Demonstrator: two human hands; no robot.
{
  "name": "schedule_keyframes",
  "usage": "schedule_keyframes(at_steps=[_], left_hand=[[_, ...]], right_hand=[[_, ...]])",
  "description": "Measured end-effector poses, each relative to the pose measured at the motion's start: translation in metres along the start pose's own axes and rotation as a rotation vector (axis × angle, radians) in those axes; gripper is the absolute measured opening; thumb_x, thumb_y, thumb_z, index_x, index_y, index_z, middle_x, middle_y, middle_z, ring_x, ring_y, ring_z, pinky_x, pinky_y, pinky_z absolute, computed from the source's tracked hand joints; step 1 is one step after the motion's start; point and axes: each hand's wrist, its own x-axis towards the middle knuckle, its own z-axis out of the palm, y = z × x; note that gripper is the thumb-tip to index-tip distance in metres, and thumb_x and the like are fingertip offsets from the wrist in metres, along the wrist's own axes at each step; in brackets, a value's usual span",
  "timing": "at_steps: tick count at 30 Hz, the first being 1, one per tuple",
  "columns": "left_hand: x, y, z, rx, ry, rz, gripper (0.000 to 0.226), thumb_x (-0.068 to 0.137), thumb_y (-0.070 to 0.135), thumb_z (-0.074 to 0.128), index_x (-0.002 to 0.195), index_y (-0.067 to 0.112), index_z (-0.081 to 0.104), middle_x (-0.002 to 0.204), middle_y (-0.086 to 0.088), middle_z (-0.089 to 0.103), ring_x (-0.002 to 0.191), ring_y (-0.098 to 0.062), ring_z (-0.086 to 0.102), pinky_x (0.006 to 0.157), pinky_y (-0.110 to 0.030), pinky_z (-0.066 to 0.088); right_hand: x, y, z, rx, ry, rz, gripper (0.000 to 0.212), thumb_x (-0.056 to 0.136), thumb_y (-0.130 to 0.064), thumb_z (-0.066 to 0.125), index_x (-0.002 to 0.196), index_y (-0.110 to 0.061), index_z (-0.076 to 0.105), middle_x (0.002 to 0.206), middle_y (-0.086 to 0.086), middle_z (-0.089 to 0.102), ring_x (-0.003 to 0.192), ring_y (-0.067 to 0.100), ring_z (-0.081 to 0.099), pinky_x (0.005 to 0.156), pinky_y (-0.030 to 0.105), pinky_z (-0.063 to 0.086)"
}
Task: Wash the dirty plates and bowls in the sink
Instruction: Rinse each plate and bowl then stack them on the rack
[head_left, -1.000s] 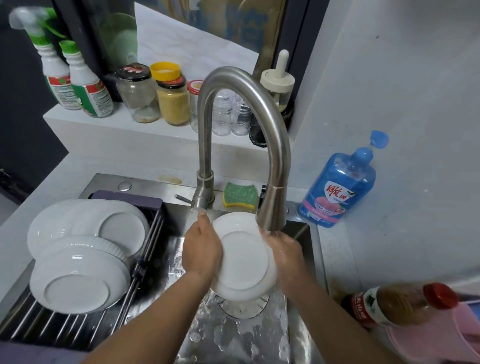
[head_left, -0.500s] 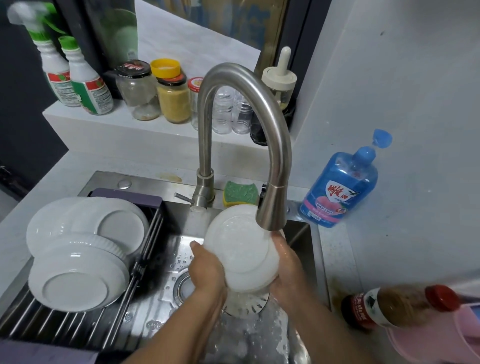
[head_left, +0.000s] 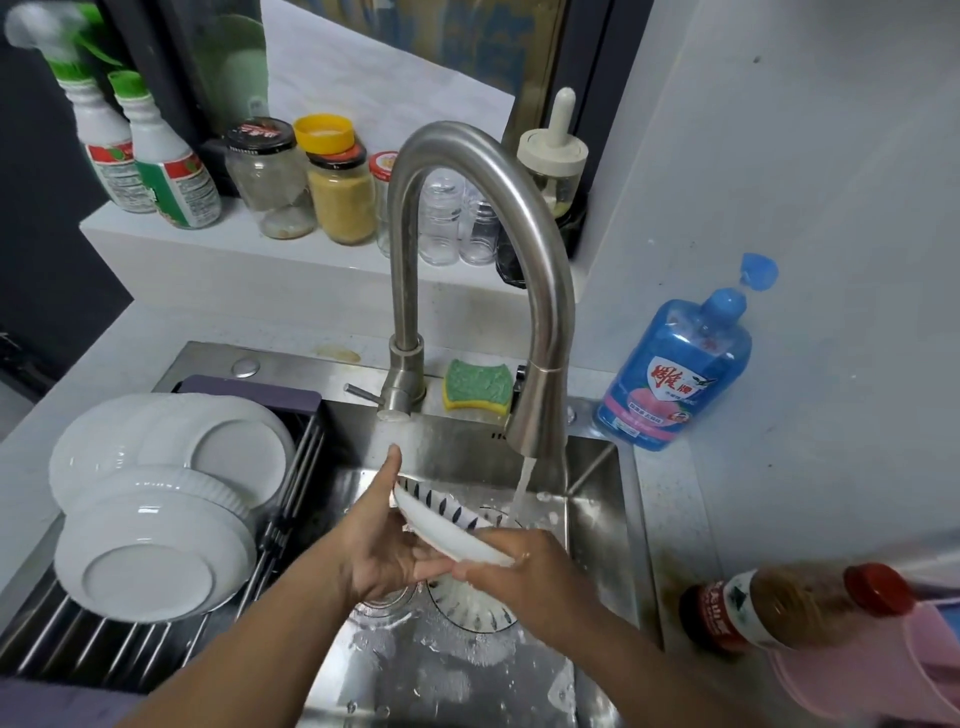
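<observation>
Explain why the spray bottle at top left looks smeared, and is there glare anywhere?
Head view: the spray bottle sits in the wide-angle frame's corner, where its nozzle looks soft and stretched. In the same view, bright glare streaks the faucet and the wet sink, while the plate in the middle looks fairly sharp.

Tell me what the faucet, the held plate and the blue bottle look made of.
Faucet: brushed steel, likely; dull grey sheen.
Plate: glazed ceramic, probably; glossy white with dark rim marks.
Blue bottle: translucent plastic; liquid shows through.
</observation>
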Motion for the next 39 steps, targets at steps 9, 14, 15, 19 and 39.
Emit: schedule_keyframes(at_steps=[9, 14, 15, 19, 39], left_hand=[[0.016, -0.026, -0.018, 0.066, 0.14, 0.232, 0.036, 0.104, 0.007, 0.051, 0.138, -0.003, 0.054, 0.116, -0.026, 0.072, 0.105, -0.041, 0.07, 0.084, -0.052, 0.057], [0.02, -0.036, -0.014, 0.089, 0.228, 0.358, 0.022, 0.1, 0.014, 0.063, 0.12, 0.004, 0.065, 0.098, -0.016, 0.078, 0.085, -0.033, 0.075, 0.068, -0.045, 0.062], [0.021, -0.038, -0.013, 0.085, 0.245, 0.378, 0.023, 0.098, 0.016, 0.066, 0.117, 0.004, 0.066, 0.097, -0.016, 0.078, 0.084, -0.033, 0.075, 0.067, -0.046, 0.063], [0.022, -0.04, -0.007, 0.044, 0.298, 0.416, 0.031, 0.094, 0.024, 0.072, 0.111, -0.001, 0.067, 0.094, -0.018, 0.078, 0.086, -0.037, 0.075, 0.073, -0.051, 0.061], [-0.002, -0.032, -0.009, 0.49, 0.199, 0.498, 0.026, 0.106, 0.037, 0.052, 0.127, 0.025, 0.061, 0.109, 0.0, 0.078, 0.099, -0.026, 0.076, 0.088, -0.053, 0.059]], right_hand=[[-0.005, 0.05, -0.009, -0.609, -0.093, -0.232, 0.068, 0.095, -0.076, 0.027, 0.124, -0.033, 0.071, 0.145, -0.017, 0.054, 0.136, -0.007, 0.039, 0.125, 0.031, 0.019], [0.01, 0.064, -0.014, -0.646, 0.483, -0.227, 0.01, 0.091, -0.031, 0.067, 0.1, -0.032, 0.063, 0.114, -0.017, 0.055, 0.102, 0.004, 0.051, 0.082, 0.03, 0.052], [0.012, 0.06, -0.016, -0.6, 0.518, -0.139, 0.018, 0.09, -0.033, 0.069, 0.101, -0.035, 0.056, 0.109, -0.018, 0.053, 0.096, 0.004, 0.053, 0.077, 0.03, 0.053], [0.027, 0.049, -0.014, -0.207, 0.379, 0.221, 0.021, 0.1, -0.042, 0.053, 0.119, -0.033, 0.051, 0.105, -0.009, 0.067, 0.091, 0.011, 0.067, 0.083, 0.042, 0.059], [0.047, 0.031, -0.023, -0.403, 0.453, 0.171, 0.011, 0.104, -0.03, 0.05, 0.104, -0.02, 0.055, 0.082, -0.003, 0.062, 0.074, 0.019, 0.061, 0.058, 0.029, 0.042]])
